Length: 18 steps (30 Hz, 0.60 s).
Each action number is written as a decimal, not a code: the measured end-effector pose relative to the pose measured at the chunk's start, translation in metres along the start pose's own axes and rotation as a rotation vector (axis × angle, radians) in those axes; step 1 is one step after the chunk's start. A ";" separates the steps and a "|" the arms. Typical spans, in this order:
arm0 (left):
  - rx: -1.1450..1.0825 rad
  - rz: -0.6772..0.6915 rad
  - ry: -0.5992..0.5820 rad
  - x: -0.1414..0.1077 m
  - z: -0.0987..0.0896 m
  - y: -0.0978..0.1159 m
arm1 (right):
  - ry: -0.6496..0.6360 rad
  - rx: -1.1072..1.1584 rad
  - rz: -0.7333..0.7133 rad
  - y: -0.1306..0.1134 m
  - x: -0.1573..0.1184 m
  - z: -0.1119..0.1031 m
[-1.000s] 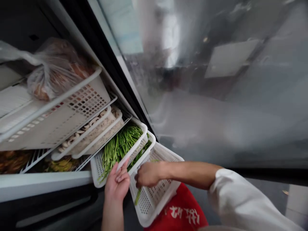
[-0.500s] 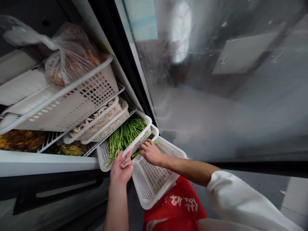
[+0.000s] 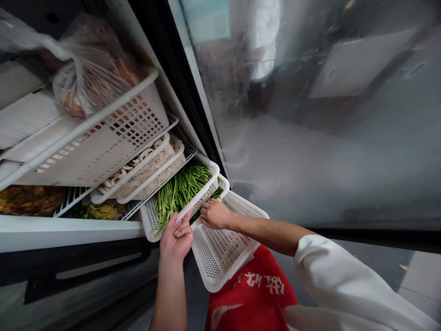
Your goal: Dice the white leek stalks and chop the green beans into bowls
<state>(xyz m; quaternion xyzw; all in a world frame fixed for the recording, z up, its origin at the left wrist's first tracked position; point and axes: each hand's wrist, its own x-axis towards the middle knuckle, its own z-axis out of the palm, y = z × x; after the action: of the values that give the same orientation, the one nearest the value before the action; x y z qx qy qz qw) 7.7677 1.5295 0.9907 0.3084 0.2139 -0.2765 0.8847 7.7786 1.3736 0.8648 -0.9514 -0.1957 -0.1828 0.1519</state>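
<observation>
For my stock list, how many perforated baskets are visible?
6: large basket at left; two stacked baskets below it; stalk basket; lower basket under that; front basket by the red cloth. Others may be hidden.

Single head-worn view, facing forward and down, close over both hands (image 3: 176, 240)

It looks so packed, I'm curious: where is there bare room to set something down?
The front basket shows bare mesh between the right hand and the red apron. Behind, it is crowded: the left hand touches the rim of a basket of green stems. Above, sliced mushrooms and a plastic bag take up space.
</observation>
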 end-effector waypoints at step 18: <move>0.099 0.109 0.052 0.026 -0.028 -0.028 | 0.235 1.798 0.967 0.009 -0.027 0.022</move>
<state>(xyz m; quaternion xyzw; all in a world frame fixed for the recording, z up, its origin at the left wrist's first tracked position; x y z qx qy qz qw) 7.7644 1.5203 0.9443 0.3701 0.2059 -0.2302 0.8761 7.7660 1.3648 0.8328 -0.4391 0.1601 0.0203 0.8838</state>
